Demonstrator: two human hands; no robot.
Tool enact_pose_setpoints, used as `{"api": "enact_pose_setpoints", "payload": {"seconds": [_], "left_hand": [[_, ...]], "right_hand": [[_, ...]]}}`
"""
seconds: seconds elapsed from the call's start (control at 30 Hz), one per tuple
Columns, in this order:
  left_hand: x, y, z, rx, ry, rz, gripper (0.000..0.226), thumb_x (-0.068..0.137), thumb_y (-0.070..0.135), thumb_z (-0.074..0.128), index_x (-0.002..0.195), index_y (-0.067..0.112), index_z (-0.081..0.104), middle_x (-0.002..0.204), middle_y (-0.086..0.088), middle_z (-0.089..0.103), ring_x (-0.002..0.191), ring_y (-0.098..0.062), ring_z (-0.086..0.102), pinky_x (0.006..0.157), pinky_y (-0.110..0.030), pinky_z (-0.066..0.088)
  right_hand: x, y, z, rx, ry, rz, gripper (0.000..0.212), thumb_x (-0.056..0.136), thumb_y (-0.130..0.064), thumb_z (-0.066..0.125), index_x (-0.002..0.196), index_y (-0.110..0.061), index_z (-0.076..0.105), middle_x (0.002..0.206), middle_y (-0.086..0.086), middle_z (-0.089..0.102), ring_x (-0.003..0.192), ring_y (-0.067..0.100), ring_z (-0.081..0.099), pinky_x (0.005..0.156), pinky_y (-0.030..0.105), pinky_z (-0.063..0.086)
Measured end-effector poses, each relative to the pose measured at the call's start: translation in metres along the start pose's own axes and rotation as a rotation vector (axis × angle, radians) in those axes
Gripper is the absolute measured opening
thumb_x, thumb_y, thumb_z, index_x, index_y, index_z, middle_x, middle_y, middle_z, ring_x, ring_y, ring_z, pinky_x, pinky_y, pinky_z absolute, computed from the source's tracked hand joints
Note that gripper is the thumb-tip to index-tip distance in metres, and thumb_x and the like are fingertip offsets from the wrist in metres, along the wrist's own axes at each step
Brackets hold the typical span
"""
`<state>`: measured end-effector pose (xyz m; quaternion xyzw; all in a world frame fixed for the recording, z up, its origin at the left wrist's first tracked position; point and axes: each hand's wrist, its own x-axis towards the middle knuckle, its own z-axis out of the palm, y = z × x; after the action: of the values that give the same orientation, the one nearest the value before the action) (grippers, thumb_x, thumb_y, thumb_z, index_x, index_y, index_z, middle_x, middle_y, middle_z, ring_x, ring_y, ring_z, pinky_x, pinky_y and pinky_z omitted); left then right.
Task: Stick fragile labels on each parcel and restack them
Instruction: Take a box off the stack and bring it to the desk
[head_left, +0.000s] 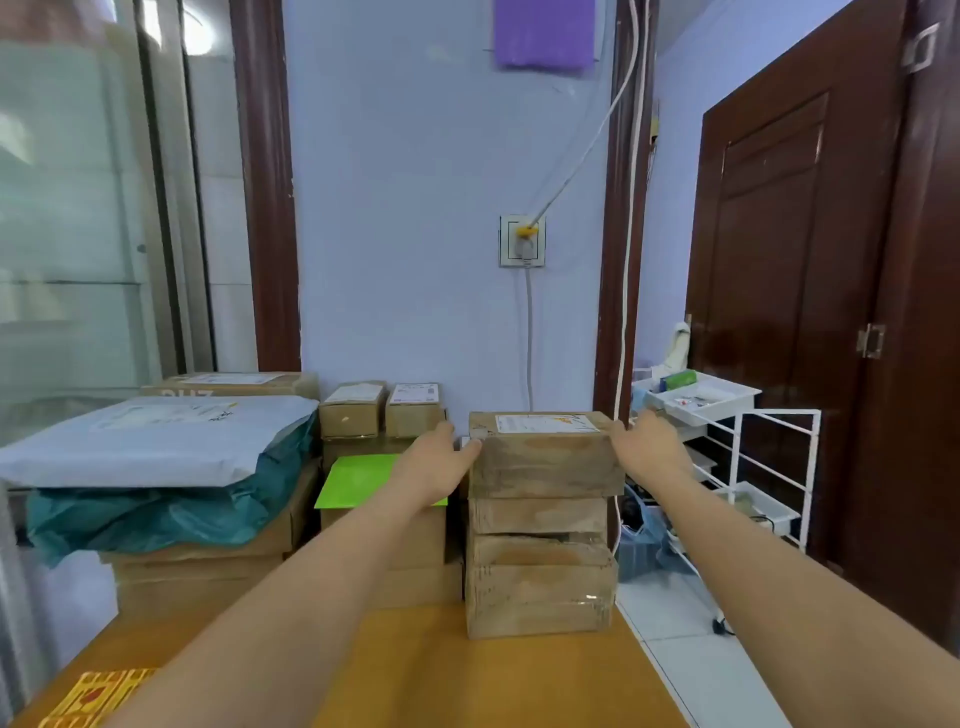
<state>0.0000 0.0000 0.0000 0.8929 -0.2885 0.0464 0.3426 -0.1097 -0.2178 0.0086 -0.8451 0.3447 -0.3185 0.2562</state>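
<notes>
We have both arms stretched forward to the top parcel (545, 454) of a tall stack of taped cardboard boxes (540, 566) standing at the right edge of the orange table (415, 670). Our left hand (441, 462) lies against the parcel's left end and our right hand (647, 441) against its right end, so the box sits squarely between the two palms; this looks like a two-sided clamp, the sensible way to lift a wide box off a pile without tipping the ones beneath. The fingers reach round the far corners and are partly hidden, so we cannot tell whether they are curled onto the box or only pressed flat against it. The parcel rests level on the stack, its white shipping label (545, 423) facing up. We see no fragile sticker on it, so we judge the labelling of this one not yet done. A yellow-and-red sheet (98, 696) at the near left corner of the table may be the label supply, though it is too blurred to read. More parcels sit to the left: small boxes (382, 410), a green card (363, 480), and a grey mailer bag (156, 441) on larger cartons.
</notes>
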Motion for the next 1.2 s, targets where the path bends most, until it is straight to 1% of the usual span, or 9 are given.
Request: {"api": "enact_pose_setpoints", "payload": {"seconds": [0.17,0.33,0.47,0.63,0.77,0.87,1.0,1.1,1.2], "left_hand": [[0.014,0.011,0.016,-0.343,-0.034,-0.178,0.061,0.098,0.047,0.038,0.145,0.008,0.032,0.144,-0.009,0.042,0.128,-0.028,0.042,0.087,-0.028,0.030],[0.021,0.026,0.025,-0.707,-0.014,-0.330,0.056,0.098,0.047,0.037,0.138,0.009,0.041,0.137,-0.007,0.047,0.120,-0.025,0.045,0.089,-0.031,0.034],[0.019,0.036,0.028,-0.818,-0.080,-0.324,0.049,0.101,0.043,0.032,0.138,0.012,0.043,0.134,-0.009,0.048,0.109,-0.020,0.044,0.085,-0.025,0.026],[0.016,0.038,0.025,-0.903,-0.103,-0.340,0.051,0.099,0.052,0.032,0.136,0.020,0.046,0.145,-0.007,0.042,0.131,-0.022,0.040,0.104,-0.032,0.029],[0.016,0.037,0.019,-0.953,-0.076,-0.318,0.033,0.099,0.050,0.036,0.113,0.026,0.053,0.114,0.001,0.054,0.101,-0.016,0.054,0.084,-0.019,0.043],[0.016,0.039,0.010,-1.009,-0.031,-0.320,0.045,0.097,0.055,0.037,0.126,0.022,0.050,0.115,0.007,0.051,0.114,-0.021,0.052,0.096,-0.028,0.042],[0.006,0.032,-0.002,-1.149,0.011,-0.335,0.038,0.096,0.054,0.039,0.116,0.026,0.056,0.098,0.002,0.062,0.080,-0.011,0.058,0.062,-0.031,0.047],[-0.002,0.022,-0.007,-1.195,0.071,-0.335,0.040,0.096,0.051,0.042,0.120,0.022,0.057,0.103,0.000,0.064,0.082,-0.012,0.057,0.064,-0.033,0.046],[-0.012,0.007,-0.010,-1.252,0.108,-0.373,0.034,0.093,0.051,0.048,0.096,0.020,0.063,0.094,0.000,0.065,0.082,-0.014,0.057,0.078,-0.038,0.049]], "right_hand": [[0.012,0.007,0.012,0.193,-0.065,0.182,0.052,0.098,-0.036,0.039,0.132,0.003,0.045,0.132,0.024,0.050,0.116,0.038,0.051,0.085,0.037,0.041],[0.018,0.007,0.015,0.373,-0.122,0.262,0.054,0.098,-0.037,0.037,0.136,0.001,0.044,0.136,0.021,0.048,0.122,0.035,0.047,0.093,0.035,0.038],[0.017,0.001,0.020,0.469,-0.202,0.248,0.057,0.095,-0.044,0.043,0.132,-0.001,0.048,0.129,0.019,0.053,0.114,0.035,0.051,0.099,0.042,0.043],[0.017,0.000,0.019,0.581,-0.223,0.268,0.054,0.092,-0.043,0.046,0.127,-0.003,0.053,0.121,0.017,0.057,0.108,0.034,0.055,0.098,0.046,0.046],[0.016,-0.005,0.014,0.761,-0.223,0.305,0.048,0.089,-0.044,0.053,0.121,-0.008,0.053,0.111,0.013,0.062,0.100,0.030,0.061,0.094,0.047,0.050],[0.012,-0.015,0.006,0.811,-0.194,0.290,0.037,0.089,-0.043,0.056,0.108,-0.011,0.054,0.109,0.012,0.063,0.102,0.031,0.061,0.096,0.048,0.049],[0.001,-0.027,0.001,0.868,-0.167,0.238,0.023,0.091,-0.039,0.057,0.096,-0.017,0.057,0.110,0.009,0.064,0.103,0.029,0.061,0.096,0.046,0.049],[-0.015,-0.031,0.002,0.901,-0.160,0.209,0.025,0.092,-0.037,0.056,0.111,-0.020,0.054,0.117,0.007,0.061,0.108,0.026,0.058,0.098,0.046,0.047],[-0.034,-0.029,0.008,0.932,-0.161,0.179,0.025,0.092,-0.038,0.055,0.114,-0.026,0.052,0.121,0.004,0.057,0.113,0.025,0.053,0.102,0.049,0.043]]}}
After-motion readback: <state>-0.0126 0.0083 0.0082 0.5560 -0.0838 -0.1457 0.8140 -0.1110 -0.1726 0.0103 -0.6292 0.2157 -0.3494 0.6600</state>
